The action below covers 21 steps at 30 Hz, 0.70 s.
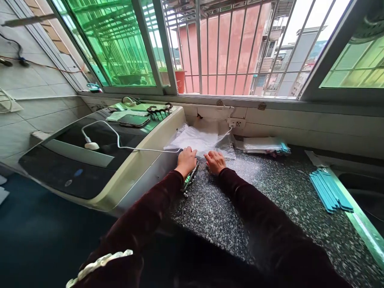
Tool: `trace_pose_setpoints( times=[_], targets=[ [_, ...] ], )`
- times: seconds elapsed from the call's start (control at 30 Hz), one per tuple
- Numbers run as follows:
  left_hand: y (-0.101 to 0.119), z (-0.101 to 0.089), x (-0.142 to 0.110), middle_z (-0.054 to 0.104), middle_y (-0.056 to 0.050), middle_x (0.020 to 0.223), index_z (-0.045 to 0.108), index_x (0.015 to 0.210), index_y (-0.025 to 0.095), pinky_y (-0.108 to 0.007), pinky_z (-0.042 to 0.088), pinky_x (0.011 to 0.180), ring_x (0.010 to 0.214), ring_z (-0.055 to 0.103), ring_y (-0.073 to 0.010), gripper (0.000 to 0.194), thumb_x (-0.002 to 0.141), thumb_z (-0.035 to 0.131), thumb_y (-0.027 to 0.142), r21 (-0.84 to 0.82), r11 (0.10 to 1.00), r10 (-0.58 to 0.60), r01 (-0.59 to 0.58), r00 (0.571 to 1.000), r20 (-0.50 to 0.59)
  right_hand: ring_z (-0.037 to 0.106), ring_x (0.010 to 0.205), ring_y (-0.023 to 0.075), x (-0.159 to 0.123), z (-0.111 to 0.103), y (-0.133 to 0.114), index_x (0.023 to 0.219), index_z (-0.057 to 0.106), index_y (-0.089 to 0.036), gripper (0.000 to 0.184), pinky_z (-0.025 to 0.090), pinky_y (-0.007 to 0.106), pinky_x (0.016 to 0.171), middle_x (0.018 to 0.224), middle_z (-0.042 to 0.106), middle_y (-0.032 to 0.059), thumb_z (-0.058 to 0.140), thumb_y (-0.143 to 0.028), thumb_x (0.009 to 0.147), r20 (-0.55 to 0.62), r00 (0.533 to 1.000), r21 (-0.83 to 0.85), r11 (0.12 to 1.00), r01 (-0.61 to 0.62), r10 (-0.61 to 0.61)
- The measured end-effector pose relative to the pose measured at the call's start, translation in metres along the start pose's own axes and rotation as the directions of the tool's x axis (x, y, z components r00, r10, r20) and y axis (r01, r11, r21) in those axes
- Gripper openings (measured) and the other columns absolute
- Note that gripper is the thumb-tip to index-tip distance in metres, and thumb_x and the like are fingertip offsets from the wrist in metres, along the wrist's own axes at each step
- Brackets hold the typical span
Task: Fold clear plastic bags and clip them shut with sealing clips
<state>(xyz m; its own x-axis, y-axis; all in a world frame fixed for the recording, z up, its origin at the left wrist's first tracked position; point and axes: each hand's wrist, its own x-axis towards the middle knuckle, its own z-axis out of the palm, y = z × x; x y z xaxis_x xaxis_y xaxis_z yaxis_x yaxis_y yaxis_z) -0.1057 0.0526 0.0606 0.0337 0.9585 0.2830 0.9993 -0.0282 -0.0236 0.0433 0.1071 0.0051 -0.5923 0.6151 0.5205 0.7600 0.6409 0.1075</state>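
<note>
My left hand (186,160) is closed, its fingers curled downward at the near edge of some clear plastic bags (195,137). Beneath that wrist lies a flat, dark-edged thing (189,178) with a green reflective face, partly covered by the hand. Across a small gap, my right hand (215,161) is also closed, with fingers bent toward the left hand beside the bags. The fingertips of both hands are too hidden to show what they pinch. A white cable (144,149) runs up to the left hand from the left.
On the left stands a washing machine (120,184) with a phone (133,120) and a hair claw (160,110) on its lid. Packaged strips (264,145) lie by the wall socket (237,123). Turquoise strips (329,189) rest near the sink (363,188) on the speckled counter (210,216).
</note>
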Motion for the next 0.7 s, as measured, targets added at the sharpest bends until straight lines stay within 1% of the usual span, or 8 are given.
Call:
trace_pose_setpoints(
  times=[0.07, 0.17, 0.27, 0.4, 0.47, 0.57, 0.63, 0.7],
  targets=[
    [-0.002, 0.0, 0.001, 0.055, -0.014, 0.106, 0.059, 0.112, 0.016, -0.034, 0.041, 0.079, 0.101, 0.052, -0.0262, 0.034, 0.08, 0.05, 0.023, 0.045, 0.999, 0.019, -0.02, 1.0, 0.012, 0.045, 0.077, 0.0175, 0.006, 0.005, -0.002, 0.091, 0.064, -0.019, 0.015, 0.022, 0.031, 0.068, 0.089, 0.06, 0.0079, 0.05, -0.018, 0.084, -0.038, 0.999, -0.007, 1.0, -0.001, 0.0],
    [-0.002, -0.001, 0.003, 0.055, -0.014, 0.104, 0.059, 0.111, 0.017, -0.034, 0.04, 0.076, 0.099, 0.052, -0.0264, 0.033, 0.08, 0.05, 0.022, 0.08, 0.995, 0.055, -0.054, 0.998, -0.004, 0.042, 0.073, 0.0162, 0.008, 0.005, 0.0, 0.078, 0.064, -0.018, 0.02, 0.02, 0.031, 0.066, 0.082, 0.059, 0.0068, 0.046, -0.016, 0.086, -0.105, 0.994, -0.019, 1.0, -0.013, 0.011],
    [-0.001, -0.002, 0.002, 0.055, -0.014, 0.101, 0.059, 0.11, 0.018, -0.035, 0.039, 0.074, 0.097, 0.051, -0.0267, 0.032, 0.08, 0.05, 0.022, 0.091, 0.993, 0.083, -0.079, 0.995, -0.05, 0.041, 0.072, 0.0155, 0.002, -0.004, 0.007, 0.077, 0.064, -0.019, 0.02, 0.02, 0.031, 0.067, 0.08, 0.059, 0.0053, 0.046, -0.018, 0.086, -0.171, 0.985, -0.026, 1.0, -0.017, 0.012],
    [0.001, -0.006, -0.007, 0.055, -0.013, 0.097, 0.061, 0.106, 0.018, -0.036, 0.037, 0.072, 0.094, 0.051, -0.0265, 0.029, 0.08, 0.05, 0.024, 0.101, 0.987, 0.135, -0.123, 0.984, -0.12, 0.042, 0.071, 0.0147, -0.014, -0.023, 0.02, 0.074, 0.064, -0.02, 0.022, 0.021, 0.03, 0.067, 0.076, 0.059, 0.0034, 0.046, -0.021, 0.087, -0.247, 0.969, -0.028, 0.999, -0.028, 0.02],
    [0.003, -0.008, -0.013, 0.056, -0.013, 0.095, 0.062, 0.105, 0.018, -0.036, 0.037, 0.071, 0.091, 0.051, -0.0262, 0.027, 0.081, 0.049, 0.025, 0.105, 0.984, 0.162, -0.146, 0.974, -0.159, 0.044, 0.071, 0.014, -0.025, -0.033, 0.027, 0.073, 0.063, -0.02, 0.02, 0.023, 0.029, 0.067, 0.073, 0.058, 0.0024, 0.048, -0.02, 0.086, -0.329, 0.944, -0.015, 1.0, -0.013, 0.008],
    [0.006, -0.011, -0.026, 0.056, -0.012, 0.091, 0.063, 0.103, 0.017, -0.035, 0.036, 0.07, 0.087, 0.051, -0.0256, 0.026, 0.081, 0.05, 0.024, 0.106, 0.979, 0.192, -0.172, 0.959, -0.21, 0.045, 0.068, 0.0126, -0.045, -0.049, 0.035, 0.071, 0.061, -0.02, 0.016, 0.026, 0.027, 0.067, 0.069, 0.058, 0.0005, 0.051, -0.017, 0.083, -0.471, 0.882, 0.002, 0.999, 0.041, -0.035],
    [0.007, -0.012, -0.037, 0.057, -0.012, 0.089, 0.063, 0.102, 0.017, -0.035, 0.035, 0.068, 0.085, 0.051, -0.0251, 0.025, 0.08, 0.051, 0.024, 0.113, 0.974, 0.221, -0.198, 0.944, -0.244, 0.046, 0.066, 0.0119, -0.06, -0.061, 0.04, 0.07, 0.06, -0.02, 0.015, 0.028, 0.026, 0.066, 0.067, 0.058, -0.0003, 0.053, -0.015, 0.081, -0.518, 0.854, 0.004, 0.998, 0.067, -0.055],
    [0.009, -0.011, -0.048, 0.057, -0.011, 0.087, 0.064, 0.101, 0.017, -0.034, 0.034, 0.066, 0.083, 0.051, -0.0246, 0.025, 0.08, 0.052, 0.023, 0.126, 0.963, 0.264, -0.237, 0.922, -0.283, 0.047, 0.065, 0.0115, -0.077, -0.074, 0.044, 0.07, 0.06, -0.02, 0.013, 0.03, 0.026, 0.066, 0.065, 0.058, -0.0007, 0.055, -0.015, 0.08, -0.535, 0.842, 0.002, 0.997, 0.079, -0.066]
  ],
)
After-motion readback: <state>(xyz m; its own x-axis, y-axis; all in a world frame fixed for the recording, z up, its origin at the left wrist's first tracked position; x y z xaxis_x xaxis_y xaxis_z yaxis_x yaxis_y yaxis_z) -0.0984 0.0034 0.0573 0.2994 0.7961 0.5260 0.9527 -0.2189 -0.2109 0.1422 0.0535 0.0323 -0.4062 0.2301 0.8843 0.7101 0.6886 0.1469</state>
